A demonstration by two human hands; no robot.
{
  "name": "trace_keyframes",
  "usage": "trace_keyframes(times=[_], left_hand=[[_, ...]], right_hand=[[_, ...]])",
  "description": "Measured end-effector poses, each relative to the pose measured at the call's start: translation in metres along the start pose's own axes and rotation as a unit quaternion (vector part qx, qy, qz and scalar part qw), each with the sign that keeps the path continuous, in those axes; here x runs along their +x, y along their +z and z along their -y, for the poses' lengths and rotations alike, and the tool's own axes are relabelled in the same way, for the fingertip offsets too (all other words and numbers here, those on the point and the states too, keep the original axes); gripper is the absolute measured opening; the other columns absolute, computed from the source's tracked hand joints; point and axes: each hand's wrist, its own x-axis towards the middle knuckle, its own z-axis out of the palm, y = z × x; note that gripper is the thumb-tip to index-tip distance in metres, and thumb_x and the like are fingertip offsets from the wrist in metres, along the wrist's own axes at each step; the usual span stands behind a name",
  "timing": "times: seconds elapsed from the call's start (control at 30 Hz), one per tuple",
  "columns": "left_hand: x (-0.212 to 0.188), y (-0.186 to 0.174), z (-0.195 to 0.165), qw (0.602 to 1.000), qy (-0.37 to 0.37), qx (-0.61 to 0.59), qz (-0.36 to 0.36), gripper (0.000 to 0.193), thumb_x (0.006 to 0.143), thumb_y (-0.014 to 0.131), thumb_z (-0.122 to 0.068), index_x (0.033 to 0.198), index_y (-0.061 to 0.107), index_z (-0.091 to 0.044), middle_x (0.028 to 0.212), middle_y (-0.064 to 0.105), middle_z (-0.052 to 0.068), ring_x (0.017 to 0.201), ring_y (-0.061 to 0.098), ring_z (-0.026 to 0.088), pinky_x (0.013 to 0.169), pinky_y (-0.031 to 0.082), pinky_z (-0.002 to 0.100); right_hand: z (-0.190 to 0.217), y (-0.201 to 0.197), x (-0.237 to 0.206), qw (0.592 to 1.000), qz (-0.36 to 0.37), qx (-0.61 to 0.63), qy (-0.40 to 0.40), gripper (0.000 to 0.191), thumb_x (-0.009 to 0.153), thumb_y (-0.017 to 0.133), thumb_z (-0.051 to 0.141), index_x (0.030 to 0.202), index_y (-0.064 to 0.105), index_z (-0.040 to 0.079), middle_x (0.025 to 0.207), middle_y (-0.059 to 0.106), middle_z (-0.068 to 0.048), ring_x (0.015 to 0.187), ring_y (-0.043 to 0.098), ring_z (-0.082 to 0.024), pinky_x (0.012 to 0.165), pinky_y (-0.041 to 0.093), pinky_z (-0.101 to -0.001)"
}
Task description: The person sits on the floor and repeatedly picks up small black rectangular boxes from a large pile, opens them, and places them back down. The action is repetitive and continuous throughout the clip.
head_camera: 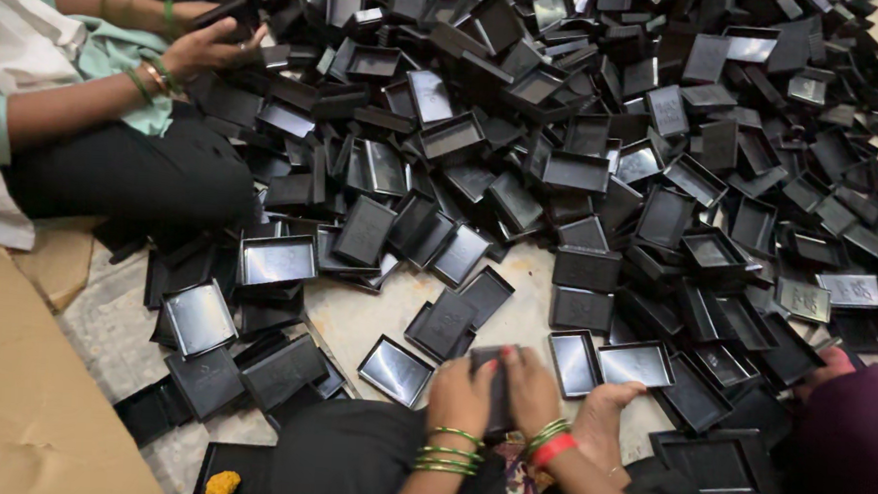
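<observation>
So — left hand [461, 394] and right hand [530, 387] both clamped round one black tray [492, 380] at 6 o'clock | tray heap [605, 135] sprawls toward 12 | co-worker's hand [204, 49] at 10 — gripping another tray

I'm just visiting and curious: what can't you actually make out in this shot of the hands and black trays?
Head view only:
- Black tray held between left hand and right hand: mostly hidden by fingers.
- Floor under the tray pile: covered.
- Co-worker's held tray: too small, partly covered by that person's hand.
- Yellow flower: cut by the bottom edge.
</observation>
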Motion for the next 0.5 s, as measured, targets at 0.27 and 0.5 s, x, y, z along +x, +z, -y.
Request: trace_keyframes(times=[0.27,0.5], left_hand=[[0.009,0.006,0.023,0.938,-0.210,0.188,0.203,0.052,0.092,0.072,-0.039,0.121,0.059,0.001,0.115,0.069,0.025,0.110,0.068,0.040,0.093,0.055,0.046],[0.030,0.016,0.006,0.926,-0.232,0.207,0.213,0.062,0.087,0.078,-0.048,0.121,0.056,0.000,0.118,0.070,0.023,0.113,0.068,0.037,0.096,0.054,0.045]], right_hand=[[-0.007,0.042,-0.038,0.990,-0.008,-0.094,-0.110,0.033,0.097,0.058,0.036,0.116,0.057,0.010,0.109,0.059,-0.018,0.098,0.062,-0.041,0.081,0.051,-0.0472],[0.017,-0.055,0.044,0.982,-0.084,-0.046,-0.160,0.058,0.076,0.080,0.031,0.121,0.056,0.005,0.109,0.061,-0.016,0.086,0.063,-0.033,0.079,0.052,-0.0433]])
